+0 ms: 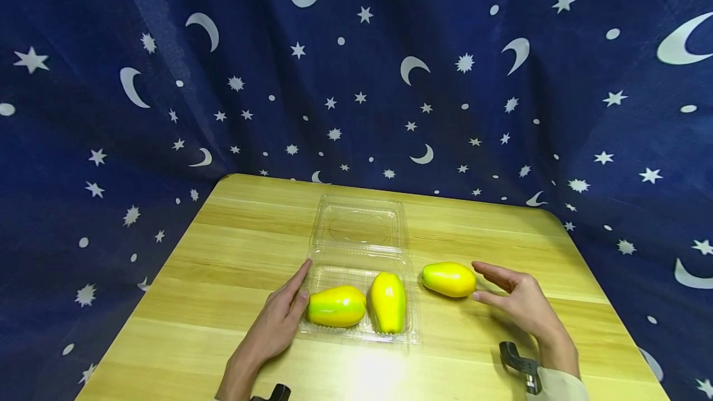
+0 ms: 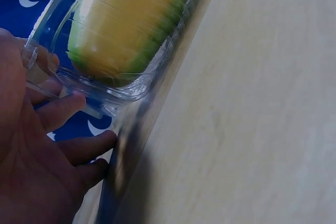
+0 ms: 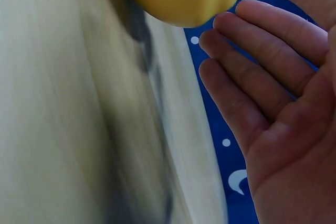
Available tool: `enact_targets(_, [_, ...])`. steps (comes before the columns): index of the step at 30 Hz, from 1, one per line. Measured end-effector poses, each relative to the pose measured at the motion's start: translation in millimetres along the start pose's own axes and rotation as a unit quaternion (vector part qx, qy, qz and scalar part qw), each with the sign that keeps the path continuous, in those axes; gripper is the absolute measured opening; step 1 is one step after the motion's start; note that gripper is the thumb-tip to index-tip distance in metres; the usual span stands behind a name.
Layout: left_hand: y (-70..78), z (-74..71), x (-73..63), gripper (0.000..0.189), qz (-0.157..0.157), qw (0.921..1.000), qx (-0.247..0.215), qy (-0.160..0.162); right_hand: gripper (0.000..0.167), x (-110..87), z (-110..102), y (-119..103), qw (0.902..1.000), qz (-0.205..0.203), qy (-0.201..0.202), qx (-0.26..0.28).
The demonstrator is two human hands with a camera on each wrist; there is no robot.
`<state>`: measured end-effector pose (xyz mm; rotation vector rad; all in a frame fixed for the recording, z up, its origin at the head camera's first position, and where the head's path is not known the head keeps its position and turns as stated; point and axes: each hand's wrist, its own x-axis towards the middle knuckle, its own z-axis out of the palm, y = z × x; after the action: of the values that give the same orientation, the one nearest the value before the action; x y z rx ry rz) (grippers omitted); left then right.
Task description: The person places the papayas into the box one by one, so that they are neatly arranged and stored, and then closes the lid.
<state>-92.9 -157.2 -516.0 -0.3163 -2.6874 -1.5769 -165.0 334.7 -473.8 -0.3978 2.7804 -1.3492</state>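
A clear plastic clamshell box (image 1: 361,252) lies with its lid laid back on the table. In its base are two yellow-green papayas, one lying sideways (image 1: 337,306) at the left and one lengthwise (image 1: 388,303) at the right. My left hand (image 1: 278,320) touches the box's left edge, thumb and index finger spread along it; the left wrist view shows its fingers (image 2: 63,111) by the rim. A third papaya (image 1: 449,279) lies on the table right of the box. Beside its right end is my right hand (image 1: 520,299), fingers extended and thumb apart, holding nothing.
The wooden table (image 1: 223,265) has rounded back corners. A dark blue curtain (image 1: 356,79) with moons and stars hangs behind it and along its sides. Black wrist mounts show beneath both hands.
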Motion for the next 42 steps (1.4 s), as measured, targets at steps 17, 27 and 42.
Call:
enact_targets(17, [0.3,0.4,-0.3,0.061,-0.007,1.0000,0.000,0.001,0.065,0.1,16,5,0.9985,0.045,0.024,0.019])
enact_targets(27, [1.8,-0.7,0.2,0.061,-0.005,1.0000,-0.002,-0.003,0.057,-15.4,2,-27,0.9959,-0.039,0.071,-0.041])
enact_targets(42, [1.5,-1.9,-0.7,0.062,-0.003,1.0000,0.000,0.000,0.058,4.0,18,-103,0.9897,-0.108,0.076,-0.054])
